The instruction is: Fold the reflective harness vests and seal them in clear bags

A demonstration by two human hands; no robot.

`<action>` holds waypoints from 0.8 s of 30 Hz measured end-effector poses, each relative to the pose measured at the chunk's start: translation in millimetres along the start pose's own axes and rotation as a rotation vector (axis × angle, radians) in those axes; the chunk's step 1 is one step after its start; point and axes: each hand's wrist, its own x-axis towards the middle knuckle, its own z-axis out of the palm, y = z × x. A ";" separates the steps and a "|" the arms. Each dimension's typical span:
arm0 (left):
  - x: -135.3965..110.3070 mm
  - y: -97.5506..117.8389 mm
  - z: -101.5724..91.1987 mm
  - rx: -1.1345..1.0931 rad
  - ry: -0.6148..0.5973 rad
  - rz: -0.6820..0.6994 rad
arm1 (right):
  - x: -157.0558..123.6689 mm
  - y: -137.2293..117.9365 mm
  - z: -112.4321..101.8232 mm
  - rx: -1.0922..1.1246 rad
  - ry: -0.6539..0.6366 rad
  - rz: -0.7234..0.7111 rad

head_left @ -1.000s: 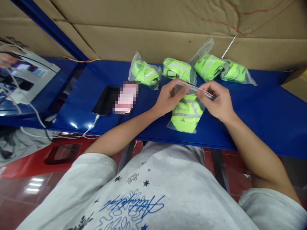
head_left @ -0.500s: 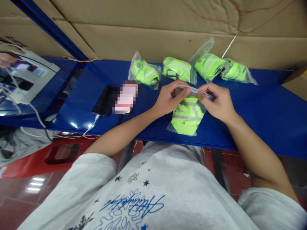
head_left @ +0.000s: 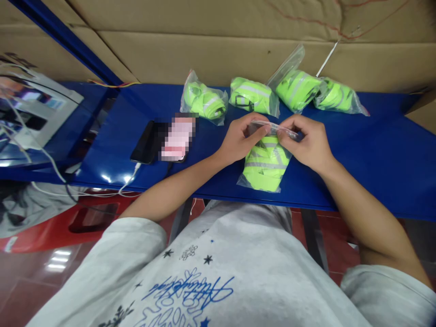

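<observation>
A clear plastic bag point(head_left: 264, 168) with a folded neon-green reflective strap inside lies on the blue table point(head_left: 357, 150) near its front edge. My left hand point(head_left: 238, 141) pinches the bag's top strip at its left end. My right hand point(head_left: 306, 141) pinches the same strip at its right end. Both hands have their fingers closed on the bag's mouth.
Several more bagged green straps point(head_left: 204, 100) lie in a row at the back, along a cardboard wall point(head_left: 218, 50). A phone point(head_left: 163, 141) on a white charging cable point(head_left: 126, 181) lies left of my hands. A grey device point(head_left: 37, 109) with wires stands far left.
My fingers have worked slightly along the bag's top strip, my right hand closing in towards the left. The bag stays in place on the table.
</observation>
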 end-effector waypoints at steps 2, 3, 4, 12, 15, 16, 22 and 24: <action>-0.4 1.5 0.2 -0.002 0.003 0.008 | -0.5 -1.2 2.1 0.002 0.012 -0.007; -0.5 2.5 0.1 -0.003 0.002 0.013 | -0.8 -2.3 2.9 -0.008 0.017 -0.014; -0.7 3.4 0.0 -0.005 0.001 0.017 | -1.0 -3.5 3.5 -0.024 0.022 -0.022; -1.3 3.1 2.0 -0.050 0.007 0.010 | -0.9 -0.9 1.2 -0.040 0.011 -0.050; -1.3 2.7 3.4 -0.052 0.017 -0.019 | -1.1 2.4 -1.0 -0.017 0.009 -0.003; -1.2 2.7 3.7 -0.048 0.020 -0.021 | -1.2 3.0 -1.4 -0.014 0.008 0.006; -0.5 0.3 2.9 -0.021 0.022 -0.011 | -1.5 3.5 -0.3 -0.016 -0.006 -0.011; -0.4 -1.4 2.5 -0.028 0.012 -0.012 | -1.5 3.2 0.5 -0.021 -0.002 -0.019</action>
